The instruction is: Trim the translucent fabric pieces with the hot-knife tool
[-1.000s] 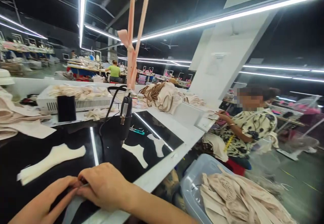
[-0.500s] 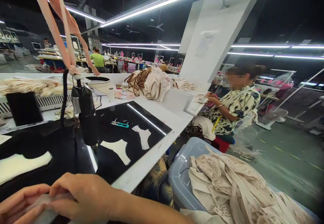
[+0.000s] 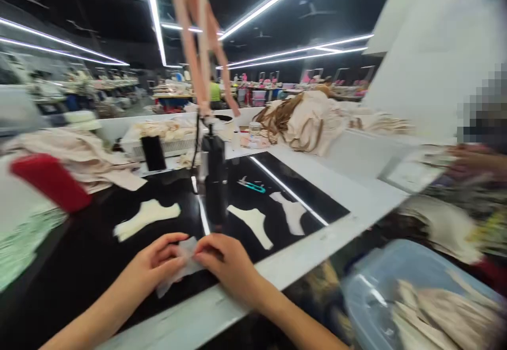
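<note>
The thin fabric piece lies low in the frame's centre, slanting down-left, pinched between left hand and right hand, both equally near.

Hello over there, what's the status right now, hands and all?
Left hand and right hand both pinching a thin pale fabric piece on the black tabletop. Hanging black tool just beyond the hands. Cut cream pieces lying apart.
</note>
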Demonstrator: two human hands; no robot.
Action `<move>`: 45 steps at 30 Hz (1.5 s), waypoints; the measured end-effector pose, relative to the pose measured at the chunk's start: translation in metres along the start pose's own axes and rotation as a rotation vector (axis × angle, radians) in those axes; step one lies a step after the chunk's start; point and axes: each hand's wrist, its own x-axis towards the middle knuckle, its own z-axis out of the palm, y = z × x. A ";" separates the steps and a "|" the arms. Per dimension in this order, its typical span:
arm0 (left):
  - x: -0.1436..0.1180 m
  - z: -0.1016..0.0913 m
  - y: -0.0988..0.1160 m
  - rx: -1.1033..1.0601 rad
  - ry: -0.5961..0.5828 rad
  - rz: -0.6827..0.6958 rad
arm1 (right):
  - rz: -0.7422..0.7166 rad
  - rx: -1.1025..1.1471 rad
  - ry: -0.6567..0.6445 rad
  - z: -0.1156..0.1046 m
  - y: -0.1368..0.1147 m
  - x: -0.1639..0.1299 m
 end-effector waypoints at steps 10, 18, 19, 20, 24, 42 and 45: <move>-0.019 0.006 0.013 -0.050 0.034 0.083 | 0.104 -0.054 -0.124 0.000 0.014 -0.002; -0.014 -0.007 0.019 0.054 0.132 0.178 | -0.024 -0.225 -0.058 0.008 0.014 0.021; -0.010 -0.011 0.022 0.079 0.155 0.206 | -0.052 -0.243 -0.043 0.010 0.013 0.028; -0.006 -0.016 0.025 0.108 0.180 0.238 | -0.075 -0.257 -0.034 0.013 0.011 0.037; 0.012 -0.041 0.040 0.278 0.303 0.368 | -0.146 -0.316 -0.016 0.024 0.005 0.079; 0.059 -0.081 0.022 0.903 0.425 0.488 | -0.284 -0.832 0.002 0.062 0.031 0.133; 0.061 -0.085 0.018 0.923 0.440 0.496 | -0.313 -0.828 0.049 0.062 0.027 0.130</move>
